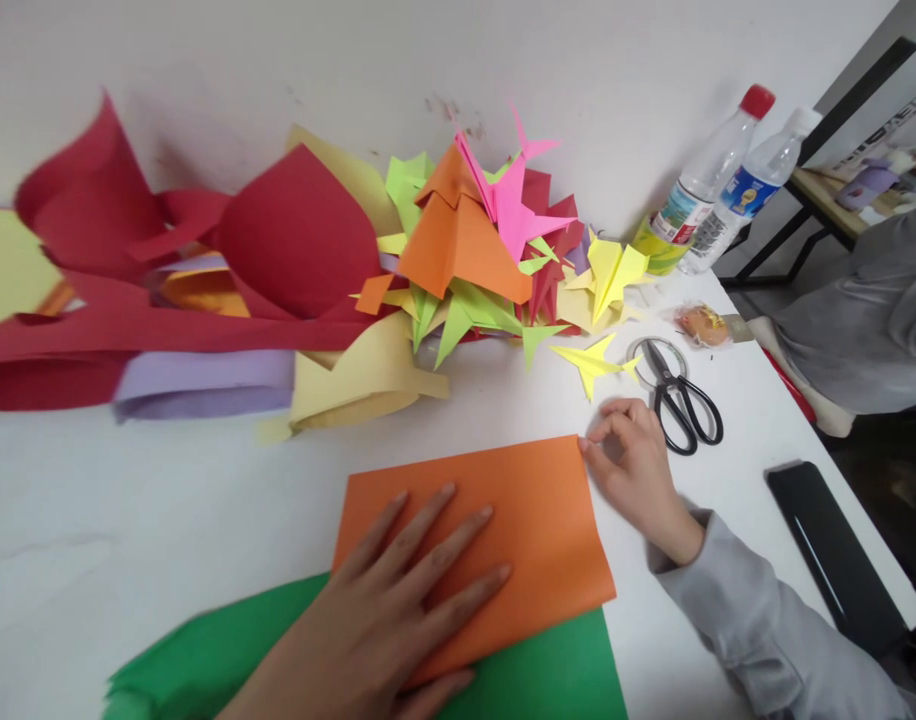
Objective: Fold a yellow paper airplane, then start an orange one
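The left hand (383, 590) lies flat on a sheet of orange paper (533, 510), its fingers spread wide and gripping nothing. At the paper's far right corner, the right hand (634, 465) has its thumb and fingers drawn together, pinching that corner; a grey sleeve (750, 600) covers the arm behind it. The orange paper rests on the white surface (68, 520), overlapping some green paper (555, 665) that sticks out below it and to the left. I can't tell from here whether the orange one is folded.

Just beyond the right hand lie black-handled scissors (679, 400), touching a clear ring (634, 350), with a yellow paper shape (589, 365) close by. A black phone (833, 550) sits near the right edge. Along the wall runs a heap of red, purple and cream paper (353, 380), with orange, pink and green folded shapes (465, 240) piled at its right end. Two plastic bottles stand past those, near a small wrapped packet (702, 325). Over on the right, I see part of another person in grey (863, 300).
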A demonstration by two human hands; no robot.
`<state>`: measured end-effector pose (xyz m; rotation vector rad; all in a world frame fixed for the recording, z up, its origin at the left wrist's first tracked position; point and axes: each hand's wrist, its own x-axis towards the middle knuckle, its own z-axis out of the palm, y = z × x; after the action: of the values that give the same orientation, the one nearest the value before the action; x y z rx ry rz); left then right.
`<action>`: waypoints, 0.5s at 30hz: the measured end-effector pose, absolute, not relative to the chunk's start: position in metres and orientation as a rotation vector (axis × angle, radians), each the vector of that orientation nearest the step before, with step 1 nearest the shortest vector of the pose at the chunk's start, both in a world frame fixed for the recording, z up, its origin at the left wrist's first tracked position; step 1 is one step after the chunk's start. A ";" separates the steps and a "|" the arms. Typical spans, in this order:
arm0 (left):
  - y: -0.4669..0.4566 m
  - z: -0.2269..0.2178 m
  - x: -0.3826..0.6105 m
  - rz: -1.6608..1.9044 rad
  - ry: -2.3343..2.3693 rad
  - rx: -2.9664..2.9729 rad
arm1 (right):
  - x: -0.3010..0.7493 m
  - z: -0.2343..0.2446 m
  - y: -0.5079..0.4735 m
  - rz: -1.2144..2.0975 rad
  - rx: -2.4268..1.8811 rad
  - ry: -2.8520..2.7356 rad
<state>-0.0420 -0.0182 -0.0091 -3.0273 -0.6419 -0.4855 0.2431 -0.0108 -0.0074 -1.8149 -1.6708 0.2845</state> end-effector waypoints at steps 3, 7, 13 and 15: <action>-0.020 -0.011 -0.042 -0.509 -0.686 -3.041 | 0.244 -0.008 -0.012 0.290 -1.813 -1.677; -0.018 -0.012 -0.045 -0.434 -0.650 -3.047 | 0.245 -0.008 -0.013 0.307 -1.796 -1.694; -0.015 -0.012 -0.048 -0.414 -0.644 -3.071 | 0.246 -0.010 -0.013 0.338 -1.757 -1.652; -0.016 -0.011 -0.047 -0.428 -0.662 -3.096 | 0.246 -0.011 -0.012 0.357 -1.745 -1.634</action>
<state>-0.0474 -0.0158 -0.0106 -3.0959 -0.6623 -0.4282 0.2459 -0.0124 -0.0112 -1.7451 -1.6336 0.3569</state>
